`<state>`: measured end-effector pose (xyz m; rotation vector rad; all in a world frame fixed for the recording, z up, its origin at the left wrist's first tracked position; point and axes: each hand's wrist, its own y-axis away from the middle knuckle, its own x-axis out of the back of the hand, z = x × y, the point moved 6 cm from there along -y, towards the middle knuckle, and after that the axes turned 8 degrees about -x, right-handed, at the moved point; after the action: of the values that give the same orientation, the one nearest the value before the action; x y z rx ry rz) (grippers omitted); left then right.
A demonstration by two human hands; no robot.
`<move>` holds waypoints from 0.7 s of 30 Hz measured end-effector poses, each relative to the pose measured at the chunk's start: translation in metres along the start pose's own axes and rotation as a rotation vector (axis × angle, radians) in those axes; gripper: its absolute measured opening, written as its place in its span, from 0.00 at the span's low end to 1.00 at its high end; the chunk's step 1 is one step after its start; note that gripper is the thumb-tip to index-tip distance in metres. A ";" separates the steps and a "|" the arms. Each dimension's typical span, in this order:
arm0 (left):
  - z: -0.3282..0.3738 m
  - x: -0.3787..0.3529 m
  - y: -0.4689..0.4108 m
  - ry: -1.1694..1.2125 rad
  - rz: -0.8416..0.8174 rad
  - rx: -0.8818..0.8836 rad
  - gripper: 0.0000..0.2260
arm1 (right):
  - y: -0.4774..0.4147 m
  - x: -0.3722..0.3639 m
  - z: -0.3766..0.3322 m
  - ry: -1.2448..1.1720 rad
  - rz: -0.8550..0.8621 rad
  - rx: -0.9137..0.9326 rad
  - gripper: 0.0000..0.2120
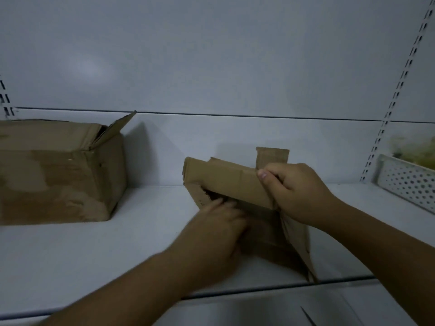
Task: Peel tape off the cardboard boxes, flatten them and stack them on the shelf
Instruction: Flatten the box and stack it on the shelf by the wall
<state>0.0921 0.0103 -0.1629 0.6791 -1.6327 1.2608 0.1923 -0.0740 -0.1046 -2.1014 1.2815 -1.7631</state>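
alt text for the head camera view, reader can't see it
On a white shelf, the right hand grips the top panel of a small cardboard box while the blurred left hand presses against its front. A larger cardboard box with one flap raised sits to the left, a perforated white tray at far right.

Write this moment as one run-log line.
right hand: grips small box | left hand: touches small box | large box: unflattened on shelf

Dim light, white back panel, slotted upright
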 end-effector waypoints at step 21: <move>-0.103 0.005 -0.014 0.539 -0.014 0.526 0.21 | 0.022 -0.082 -0.044 0.015 -0.410 0.350 0.31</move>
<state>0.1364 0.1029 -0.1488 0.5854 -0.8599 1.7061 0.1463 -0.0169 -0.1651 -2.2463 0.5077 -1.9753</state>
